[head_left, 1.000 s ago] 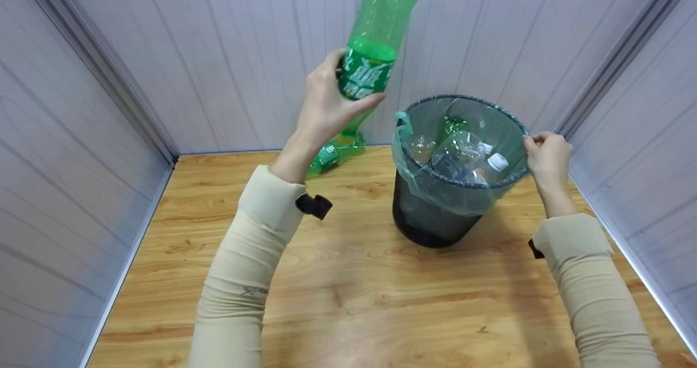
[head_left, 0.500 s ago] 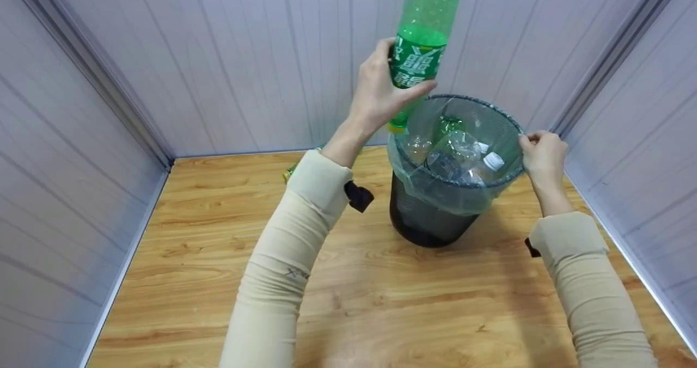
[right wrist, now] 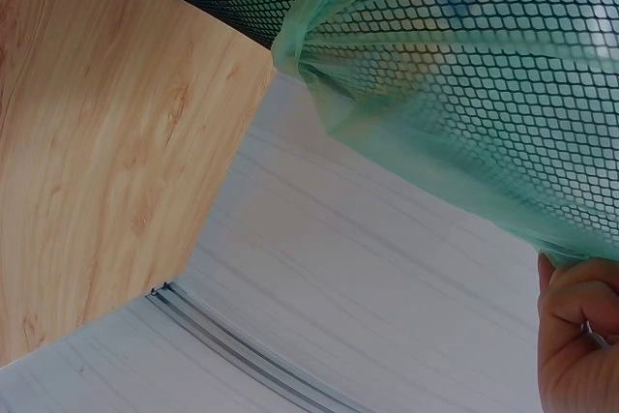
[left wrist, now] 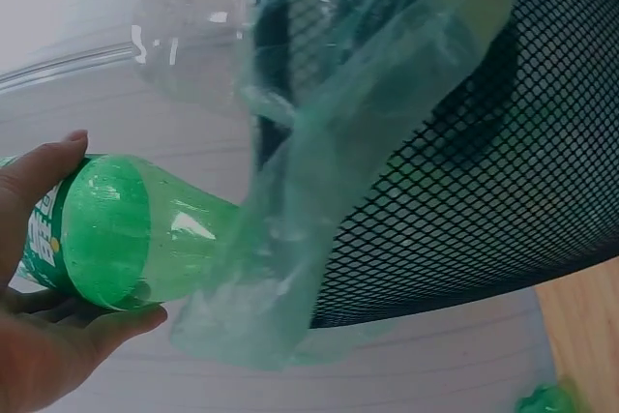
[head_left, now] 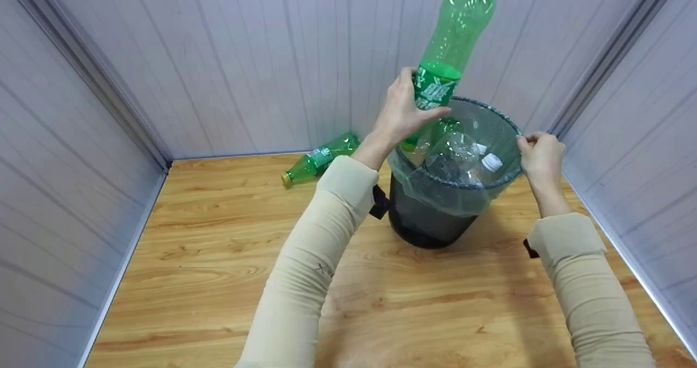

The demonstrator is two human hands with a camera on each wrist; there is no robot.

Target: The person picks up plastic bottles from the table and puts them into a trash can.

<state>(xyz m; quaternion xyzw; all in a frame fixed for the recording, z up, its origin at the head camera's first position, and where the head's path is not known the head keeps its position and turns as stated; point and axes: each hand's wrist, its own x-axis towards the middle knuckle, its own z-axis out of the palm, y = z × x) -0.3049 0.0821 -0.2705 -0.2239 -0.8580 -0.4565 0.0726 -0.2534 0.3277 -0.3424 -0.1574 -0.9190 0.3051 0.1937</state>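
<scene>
My left hand point(head_left: 404, 109) grips a large green plastic bottle point(head_left: 456, 36) around its label, bottom end up. The bottle's neck points down inside the rim of a black mesh trash bin point(head_left: 430, 221). In the left wrist view, thumb and fingers wrap the bottle point(left wrist: 126, 229), and the bin's green liner bag point(left wrist: 290, 268) hides its neck. On the bin's right side my right hand point(head_left: 543, 158) pinches the rim and liner; the right wrist view shows its curled fingers at the liner's edge point(right wrist: 435, 162). The bin leans slightly and holds several clear bottles point(head_left: 457, 150).
Another green bottle point(head_left: 321, 158) with a yellow cap lies on the wood floor point(head_left: 207, 259) by the back wall, left of the bin. Pale panelled walls point(head_left: 245, 63) enclose the back and both sides.
My left hand has carried the green bottle right, then lowered it so that its neck is inside the bin's rim. My right hand has stayed at the rim.
</scene>
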